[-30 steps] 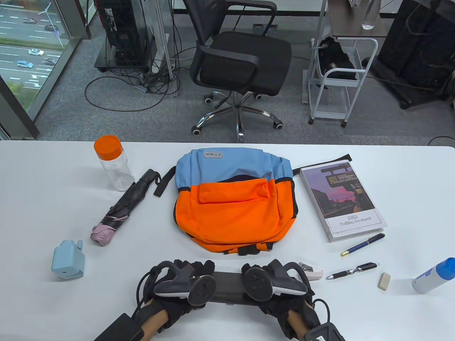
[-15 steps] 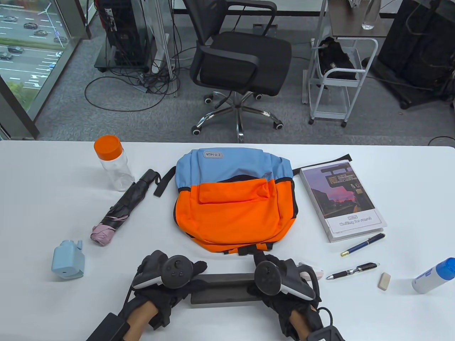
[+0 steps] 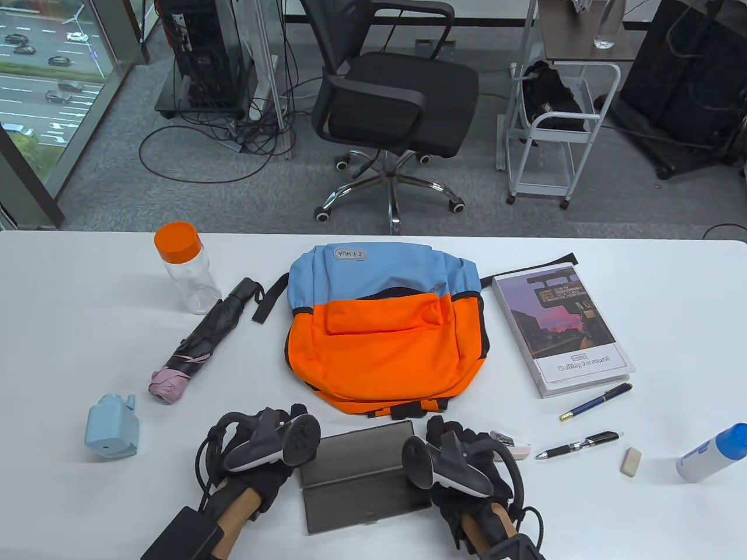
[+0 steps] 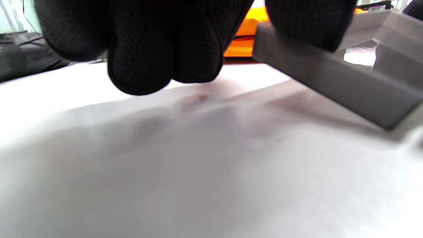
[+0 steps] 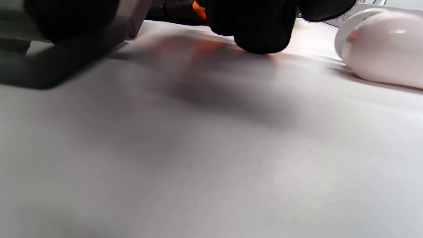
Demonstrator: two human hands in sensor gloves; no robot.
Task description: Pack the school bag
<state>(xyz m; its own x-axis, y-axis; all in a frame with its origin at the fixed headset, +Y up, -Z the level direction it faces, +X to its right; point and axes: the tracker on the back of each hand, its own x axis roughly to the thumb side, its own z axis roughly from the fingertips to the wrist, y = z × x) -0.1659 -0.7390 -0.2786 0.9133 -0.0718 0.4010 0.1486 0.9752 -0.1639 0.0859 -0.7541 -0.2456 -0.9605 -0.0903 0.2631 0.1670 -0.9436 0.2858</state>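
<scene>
The grey pencil case [image 3: 359, 475] is lying open on the surface [image 3: 642, 513] just in front of the backpack [image 3: 382, 332], its lid tilting up. The left hand [image 3: 271, 449] and right hand [image 3: 452, 461] are gripping its two ends; if either grip is slipping, the lid is likely dropping shut or the case skidding toward the small white item [image 5: 383, 49].

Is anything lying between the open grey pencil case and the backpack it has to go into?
Nothing visible lies between the open grey pencil case and the orange-and-blue backpack; only bare white table shows. The backpack's main opening looks closed.
</scene>
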